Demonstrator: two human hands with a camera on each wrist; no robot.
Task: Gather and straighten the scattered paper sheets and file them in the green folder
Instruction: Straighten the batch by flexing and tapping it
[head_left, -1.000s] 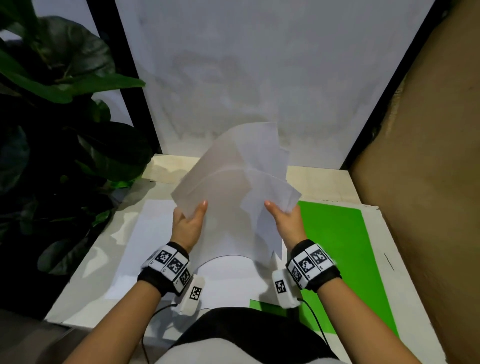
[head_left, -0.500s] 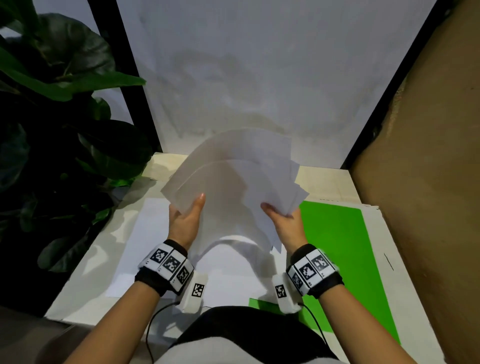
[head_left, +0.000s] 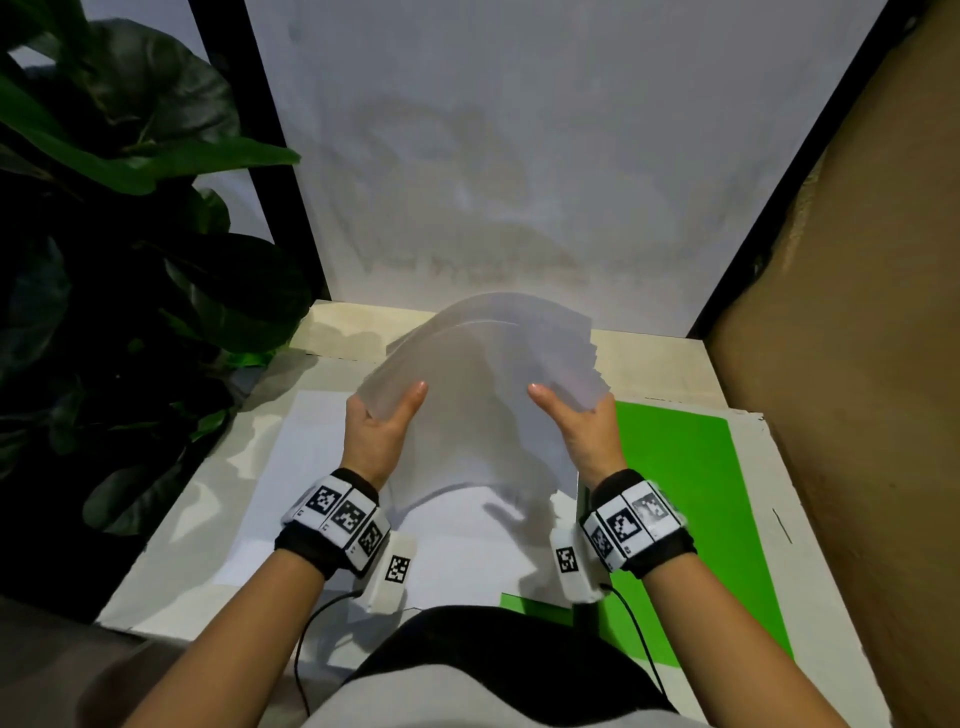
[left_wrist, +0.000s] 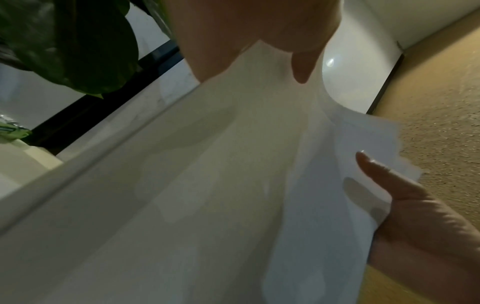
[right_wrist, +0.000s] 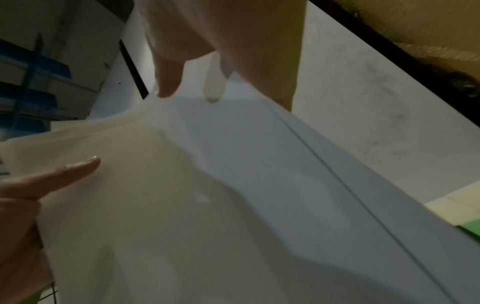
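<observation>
A stack of white paper sheets (head_left: 483, 374) is held up over the table, arched and leaning away from me, its far edges still slightly fanned. My left hand (head_left: 389, 415) grips its left edge, thumb on top. My right hand (head_left: 569, 415) grips the right edge the same way. The green folder (head_left: 675, 493) lies flat on the table at the right, beside and below my right hand. In the left wrist view the sheets (left_wrist: 207, 185) fill the frame, with my right hand's thumb (left_wrist: 374, 166) on them. In the right wrist view my left thumb (right_wrist: 78, 168) presses the paper (right_wrist: 182, 205).
More white paper (head_left: 311, 467) lies flat on the table (head_left: 171, 545) under my hands. A large-leaved plant (head_left: 130, 260) crowds the left side. A brown panel (head_left: 857, 364) walls off the right, and a white backboard (head_left: 519, 156) stands behind.
The stack has tipped forward and lower, and its splayed corners have drawn closer together. Both hands keep their grip on the side edges.
</observation>
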